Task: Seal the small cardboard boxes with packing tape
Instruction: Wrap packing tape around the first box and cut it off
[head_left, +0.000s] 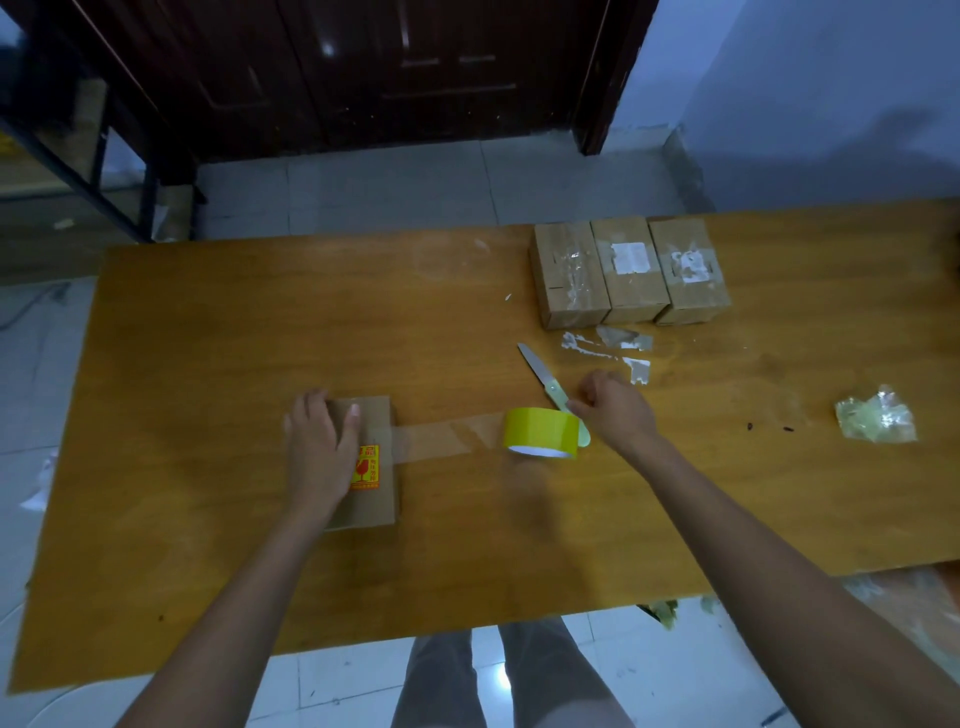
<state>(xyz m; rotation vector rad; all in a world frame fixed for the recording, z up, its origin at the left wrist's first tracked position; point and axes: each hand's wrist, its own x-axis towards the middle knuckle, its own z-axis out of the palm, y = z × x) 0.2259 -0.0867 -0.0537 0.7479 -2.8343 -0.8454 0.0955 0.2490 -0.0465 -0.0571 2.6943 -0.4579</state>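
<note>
On the orange-brown wooden worktop (208, 322), the left hand (319, 447) lies flat, fingers straight, pressing on a small brown cardboard box (371, 462) with a red-and-yellow fragile sticker, near the worktop's middle. A clear strip of tape (447, 436) runs from the box to the yellow packing-tape roll (541, 432). Just beside the roll, the right hand (613, 408) seems to pinch the pale-green-handled knife (550, 384). Three taped brown cardboard boxes (628, 270) stand together at the far edge.
</note>
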